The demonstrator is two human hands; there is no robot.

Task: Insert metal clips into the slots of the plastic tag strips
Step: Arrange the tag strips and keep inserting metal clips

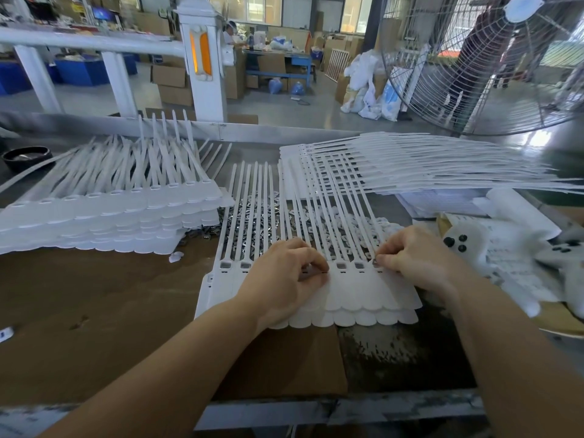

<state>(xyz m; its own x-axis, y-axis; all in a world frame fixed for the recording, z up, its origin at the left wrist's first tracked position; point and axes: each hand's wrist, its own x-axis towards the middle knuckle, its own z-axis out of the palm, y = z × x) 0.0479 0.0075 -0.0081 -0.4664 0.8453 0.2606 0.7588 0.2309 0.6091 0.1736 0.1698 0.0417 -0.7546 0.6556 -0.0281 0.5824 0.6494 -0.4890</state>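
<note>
Clip going into the strip's right-end slot

Right hand point(410, 257) pinches a clip point(376, 261) over the rightmost slot of the strip point(363, 295); left hand point(284, 270) presses mid-strip, fingers curled, tails running up-frame.

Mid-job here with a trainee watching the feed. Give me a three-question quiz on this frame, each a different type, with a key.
1. True or false: the right hand is pinching a metal clip at the rightmost slot of the tag strip.
2. Multiple choice: where do the loose clips lie? A) in the black bowl B) on the bench under the strip's tails C) on the cardboard
3. Fill in: the left hand rests on the strip's ____ part.

Key: 1 true; 2 B; 3 middle
</note>
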